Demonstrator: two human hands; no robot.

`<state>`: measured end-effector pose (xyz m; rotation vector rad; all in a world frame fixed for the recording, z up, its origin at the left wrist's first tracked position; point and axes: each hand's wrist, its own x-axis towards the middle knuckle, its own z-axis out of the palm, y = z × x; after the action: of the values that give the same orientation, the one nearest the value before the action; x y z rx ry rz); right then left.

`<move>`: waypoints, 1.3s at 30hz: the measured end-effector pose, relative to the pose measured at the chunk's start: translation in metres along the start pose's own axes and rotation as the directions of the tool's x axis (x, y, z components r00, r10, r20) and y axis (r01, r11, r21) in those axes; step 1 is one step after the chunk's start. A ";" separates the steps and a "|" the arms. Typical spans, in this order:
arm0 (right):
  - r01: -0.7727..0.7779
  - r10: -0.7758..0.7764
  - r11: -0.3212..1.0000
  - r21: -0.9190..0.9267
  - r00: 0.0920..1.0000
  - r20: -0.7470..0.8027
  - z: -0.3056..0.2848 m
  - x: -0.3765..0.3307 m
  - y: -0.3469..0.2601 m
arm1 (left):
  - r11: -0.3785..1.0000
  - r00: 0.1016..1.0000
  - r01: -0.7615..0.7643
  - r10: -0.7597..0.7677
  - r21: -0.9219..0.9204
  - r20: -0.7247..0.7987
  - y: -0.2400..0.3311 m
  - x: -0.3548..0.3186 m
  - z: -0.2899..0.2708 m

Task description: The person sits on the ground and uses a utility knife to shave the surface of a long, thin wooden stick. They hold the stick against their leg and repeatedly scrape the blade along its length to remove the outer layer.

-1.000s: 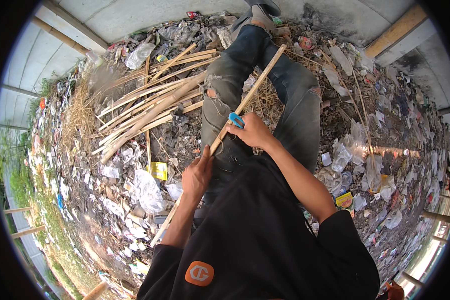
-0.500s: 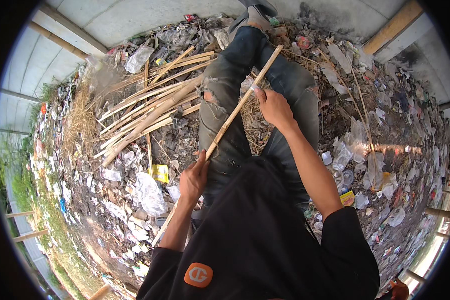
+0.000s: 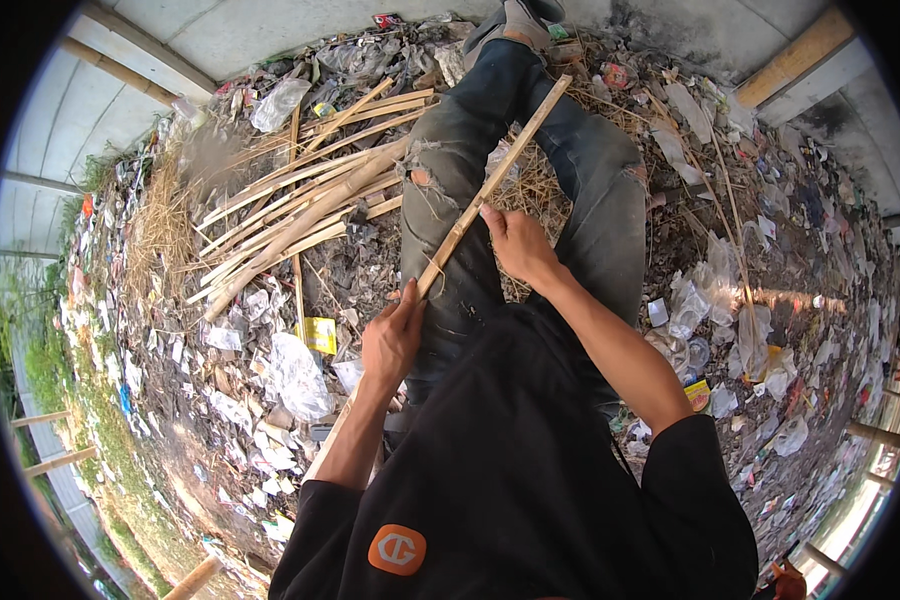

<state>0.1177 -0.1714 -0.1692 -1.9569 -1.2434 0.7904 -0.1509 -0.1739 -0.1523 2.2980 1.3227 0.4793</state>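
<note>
Your left hand (image 3: 392,340) is closed round the lower part of a long bamboo strip (image 3: 490,185), which runs slantwise up across your left thigh, its far end out by your knees. Your right hand (image 3: 515,245) sits higher up the same strip, fingers curled against it, though whether that grip is fully closed you cannot tell from here. A pile of split bamboo (image 3: 300,215) lies on the littered ground (image 3: 260,400) just left of your legs.
</note>
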 end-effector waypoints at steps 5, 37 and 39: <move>0.058 -0.052 0.996 -0.067 0.996 0.075 -0.003 -0.003 -0.002 | 0.996 0.999 0.038 -0.036 -0.083 0.025 -0.002 0.006 0.000; -0.269 -0.238 0.801 0.535 0.677 0.696 -0.055 0.010 -0.006 | 0.990 0.999 0.010 -0.003 0.143 -0.051 -0.006 -0.007 0.018; -0.087 -0.314 0.847 0.525 0.714 0.626 -0.052 -0.005 -0.018 | 0.993 0.997 -0.002 0.010 0.119 -0.070 -0.003 -0.001 0.018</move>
<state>0.1477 -0.1818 -0.1236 -1.1180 -1.3396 1.7040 -0.1446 -0.1768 -0.1686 2.4022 1.4134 0.5003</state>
